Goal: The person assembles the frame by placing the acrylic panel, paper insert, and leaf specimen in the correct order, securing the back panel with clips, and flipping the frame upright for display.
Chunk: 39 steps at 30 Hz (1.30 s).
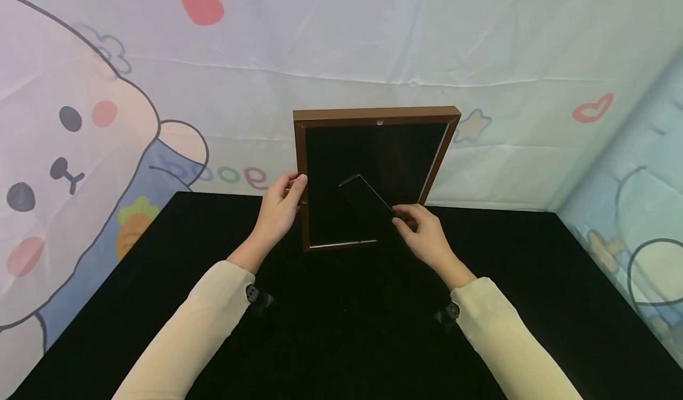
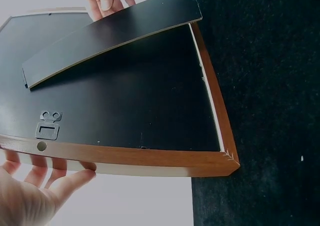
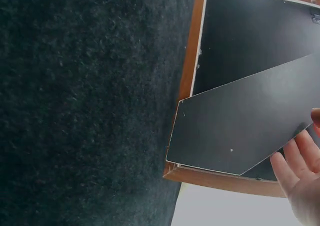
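Observation:
A brown wooden picture frame stands upright on the black table, its black backing board towards me. My left hand grips the frame's left rail, thumb on the back and fingers round the front. My right hand pinches the free end of the black easel stand, which is swung out from the backing. The left wrist view shows the frame, the raised stand and my left hand's fingers under the rail. In the right wrist view my right hand holds the stand over the frame.
A small metal hanger is fixed to the backing near one rail. A white cloth backdrop with a cartoon bunny and hearts hangs behind and beside the table. Black tablecloth lies in front of the frame.

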### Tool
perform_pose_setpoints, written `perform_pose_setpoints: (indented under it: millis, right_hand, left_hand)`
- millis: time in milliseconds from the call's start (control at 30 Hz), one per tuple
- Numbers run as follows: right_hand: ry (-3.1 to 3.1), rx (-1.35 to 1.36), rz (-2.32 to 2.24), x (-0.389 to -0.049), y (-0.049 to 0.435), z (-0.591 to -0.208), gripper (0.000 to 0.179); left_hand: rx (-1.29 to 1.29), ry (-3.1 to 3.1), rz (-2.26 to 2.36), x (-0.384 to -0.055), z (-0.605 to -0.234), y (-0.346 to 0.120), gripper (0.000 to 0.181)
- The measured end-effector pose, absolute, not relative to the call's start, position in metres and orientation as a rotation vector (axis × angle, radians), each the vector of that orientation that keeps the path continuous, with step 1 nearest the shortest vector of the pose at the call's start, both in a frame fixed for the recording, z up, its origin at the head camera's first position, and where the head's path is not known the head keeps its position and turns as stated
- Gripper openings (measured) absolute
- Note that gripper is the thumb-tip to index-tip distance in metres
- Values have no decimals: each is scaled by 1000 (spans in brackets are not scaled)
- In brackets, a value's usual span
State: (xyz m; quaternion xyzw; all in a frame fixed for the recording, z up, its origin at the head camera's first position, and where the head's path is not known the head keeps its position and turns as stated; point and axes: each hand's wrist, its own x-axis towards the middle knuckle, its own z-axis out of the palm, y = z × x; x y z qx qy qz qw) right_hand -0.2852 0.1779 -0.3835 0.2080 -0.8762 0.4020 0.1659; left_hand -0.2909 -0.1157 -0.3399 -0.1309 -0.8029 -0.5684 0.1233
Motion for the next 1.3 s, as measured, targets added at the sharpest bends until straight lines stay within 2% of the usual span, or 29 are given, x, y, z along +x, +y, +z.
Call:
perform_pose_setpoints:
  millis: [533,1100,1300]
  right_hand:
    - [-2474,590,1130,-255,180,-388,22]
    - [-2467,607,1196,-209,182,-392,22]
    - [-2482,605,1240,-196,182,-394,22]
  left_hand:
    - [-402,-2340,-1564,-278,-348,-115,52]
    - [-530,-2215,-1466,-258,-363,-111,52]
    - [-587,-2178,-1500,-252,-370,-111,41]
